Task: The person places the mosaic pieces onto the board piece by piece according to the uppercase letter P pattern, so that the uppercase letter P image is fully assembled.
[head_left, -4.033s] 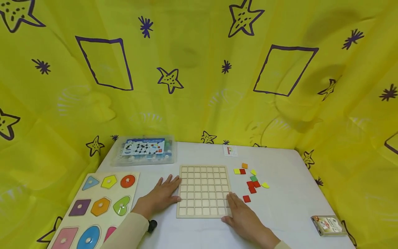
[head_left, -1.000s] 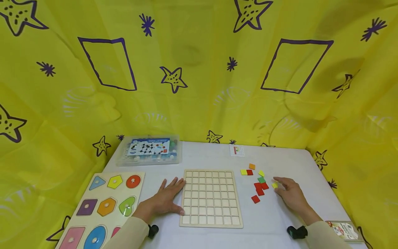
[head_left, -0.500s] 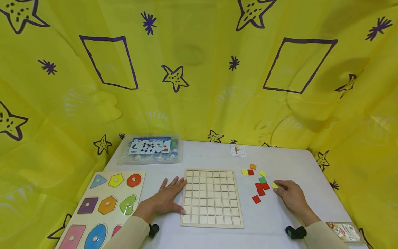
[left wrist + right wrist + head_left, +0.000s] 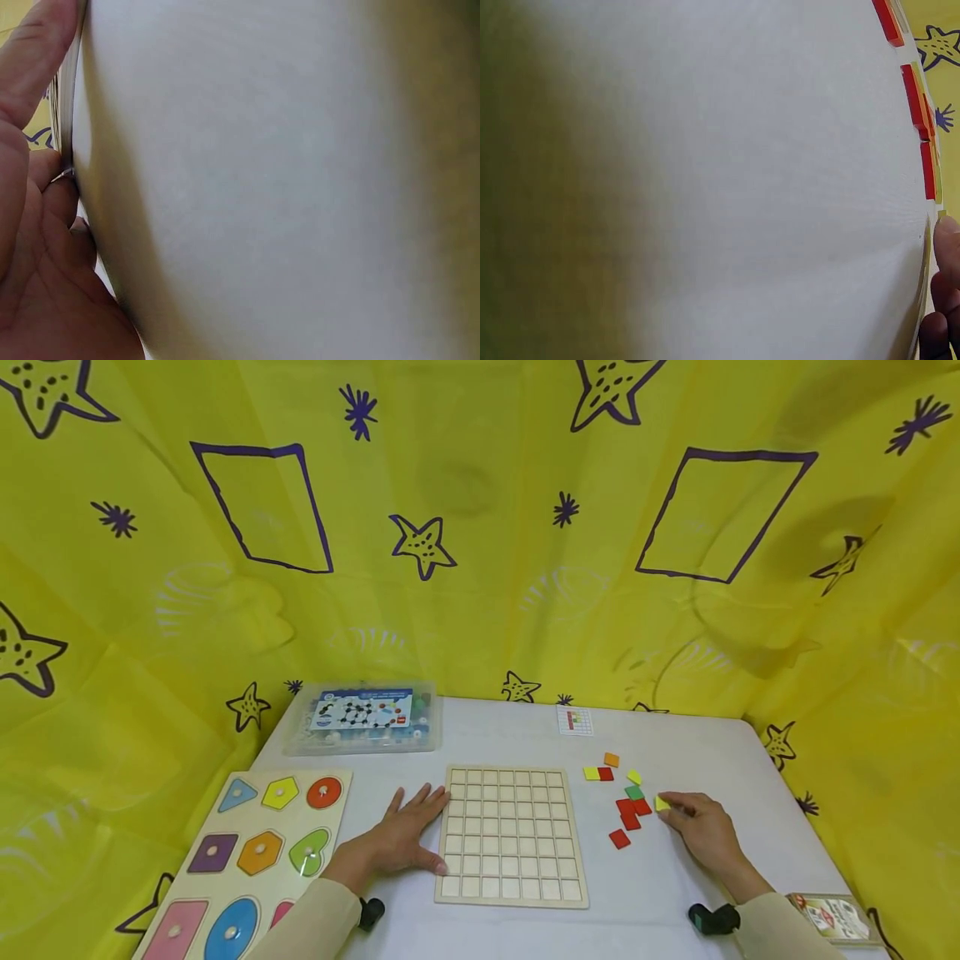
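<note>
My right hand point(image 4: 705, 831) pinches a small yellow tile point(image 4: 662, 804) between thumb and index finger, low over the table right of the loose tiles. In the right wrist view only its fingertips point(image 4: 946, 247) show at the edge. My left hand point(image 4: 397, 839) lies with spread fingers along the left edge of a wooden grid board point(image 4: 512, 839), the thumb at its lower left rim. The board's square cells hold nothing. Between board and right hand lie several red tiles point(image 4: 619, 839), a green tile point(image 4: 634, 792), yellow tiles point(image 4: 592, 773) and an orange tile point(image 4: 612, 760).
A small printed grid card point(image 4: 575, 721) lies at the back. To the left are a shape puzzle board point(image 4: 251, 814) with knobbed pieces and a clear plastic box point(image 4: 363, 718). A flat printed box point(image 4: 834, 918) sits at the front right. Yellow curtains surround the white table.
Four seconds ago both hands rested at the board's sides. My right hand has since moved right to the yellow tile and closed thumb and finger on it. The left hand stays at the board.
</note>
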The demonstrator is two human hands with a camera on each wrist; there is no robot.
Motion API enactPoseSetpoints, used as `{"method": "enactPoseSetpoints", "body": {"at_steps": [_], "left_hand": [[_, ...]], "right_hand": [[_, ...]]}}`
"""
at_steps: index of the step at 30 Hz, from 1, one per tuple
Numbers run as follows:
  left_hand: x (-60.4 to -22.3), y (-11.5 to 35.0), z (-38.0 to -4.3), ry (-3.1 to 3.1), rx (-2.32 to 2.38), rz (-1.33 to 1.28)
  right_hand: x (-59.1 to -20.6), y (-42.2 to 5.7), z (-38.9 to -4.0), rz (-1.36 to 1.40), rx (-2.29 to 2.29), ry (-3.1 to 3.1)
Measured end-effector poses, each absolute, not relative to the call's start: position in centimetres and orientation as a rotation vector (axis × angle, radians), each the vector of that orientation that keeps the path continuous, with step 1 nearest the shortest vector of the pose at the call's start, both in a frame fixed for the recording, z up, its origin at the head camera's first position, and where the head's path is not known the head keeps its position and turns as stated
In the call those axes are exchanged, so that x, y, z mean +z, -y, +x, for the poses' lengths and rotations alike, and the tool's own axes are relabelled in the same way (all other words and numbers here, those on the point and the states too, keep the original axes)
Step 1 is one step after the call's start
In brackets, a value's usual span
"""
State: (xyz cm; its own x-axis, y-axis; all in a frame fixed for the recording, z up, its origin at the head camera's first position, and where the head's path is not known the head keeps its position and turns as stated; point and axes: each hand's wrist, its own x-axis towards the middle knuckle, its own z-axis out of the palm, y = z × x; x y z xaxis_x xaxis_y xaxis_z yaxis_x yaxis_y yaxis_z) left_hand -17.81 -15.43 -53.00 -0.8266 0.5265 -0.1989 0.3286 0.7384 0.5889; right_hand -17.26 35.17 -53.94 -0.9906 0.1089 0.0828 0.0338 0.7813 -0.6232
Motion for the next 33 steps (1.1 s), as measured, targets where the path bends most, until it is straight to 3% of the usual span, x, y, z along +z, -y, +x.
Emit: {"method": "enactPoseSetpoints", "body": {"at_steps": [16, 33], "left_hand": [[-52.8, 15.4, -17.8, -2.591, 0.782, 0.662], [-52.9, 15.3, -17.7, -2.601, 0.78, 0.653]], "right_hand": [[-52.1, -33.1, -17.3, -0.207, 1.159, 2.773], [-50.4, -25.8, -19.2, -0.093, 1.349, 2.65]]}}
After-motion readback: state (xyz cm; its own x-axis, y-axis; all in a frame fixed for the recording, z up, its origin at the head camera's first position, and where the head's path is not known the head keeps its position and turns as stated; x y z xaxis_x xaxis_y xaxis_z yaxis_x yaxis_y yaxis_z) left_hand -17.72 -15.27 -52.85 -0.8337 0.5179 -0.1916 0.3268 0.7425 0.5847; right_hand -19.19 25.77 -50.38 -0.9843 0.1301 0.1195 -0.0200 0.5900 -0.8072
